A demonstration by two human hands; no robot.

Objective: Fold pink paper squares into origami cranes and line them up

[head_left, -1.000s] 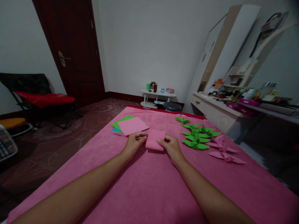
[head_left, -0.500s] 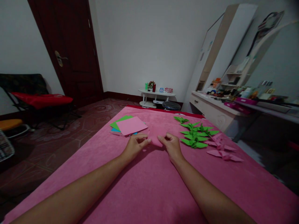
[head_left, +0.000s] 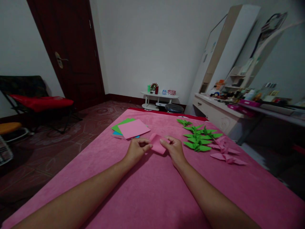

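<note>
A small piece of pink origami paper [head_left: 158, 145] is stretched between my two hands, just above the pink cloth [head_left: 152, 187]. My left hand [head_left: 138, 149] pinches its left edge between thumb and fingers. At the right edge my right hand [head_left: 173, 149] grips it the same way, thumb lying over the paper's face. Behind my left hand lies a fanned stack of square paper, with a pink sheet [head_left: 133, 128] on top and green paper [head_left: 116, 127] and blue paper beneath. Folded green paper cranes [head_left: 197, 138] sit right of my right hand, beside pink paper cranes [head_left: 229, 158].
Against the far wall stands a low white table [head_left: 159, 95] with small ornaments, a round dark stool [head_left: 174, 108] close by. A dressing table [head_left: 214, 109] crowded with bottles is on the right. At left are a folding chair [head_left: 43, 101] and a dark door [head_left: 69, 57].
The pink paper has been turned and opened out, so a broad squarish face now shows instead of a narrow pointed one. Both hands keep nearly the same place.
</note>
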